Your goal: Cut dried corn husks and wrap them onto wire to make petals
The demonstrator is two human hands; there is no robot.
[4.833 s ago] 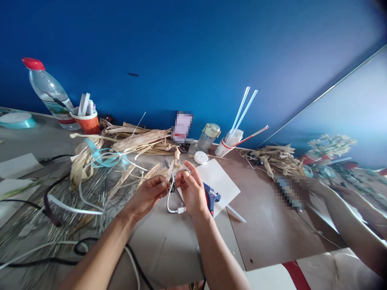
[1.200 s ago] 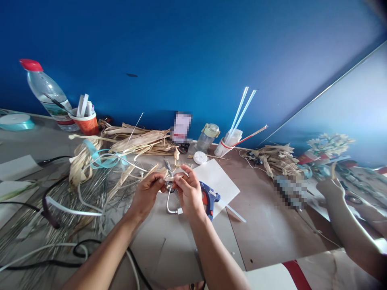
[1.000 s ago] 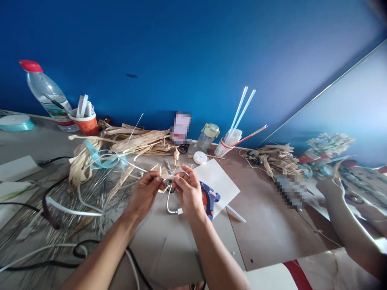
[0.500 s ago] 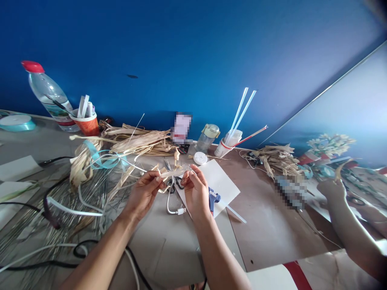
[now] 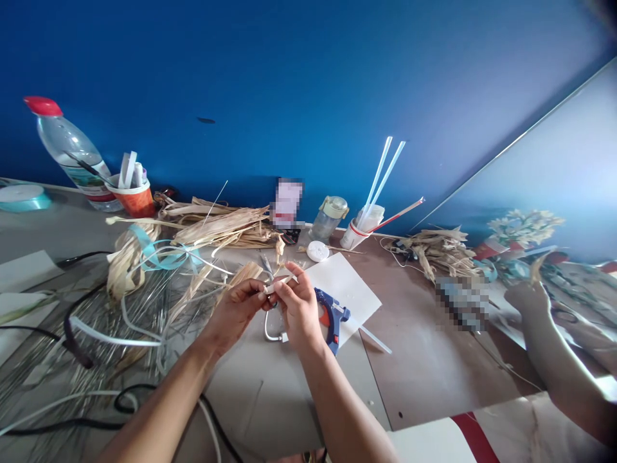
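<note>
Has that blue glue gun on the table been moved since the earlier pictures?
No. The blue glue gun looks to be in the same place beside the white sheet's right corner, though the right hand partly hides it.

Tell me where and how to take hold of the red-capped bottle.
I'd grip the bottle around its clear shoulder, below the red cap, coming from the left. It tapers there toward the cap, while the orange cup crowds its lower right and a dark tool slants across its middle.
</note>
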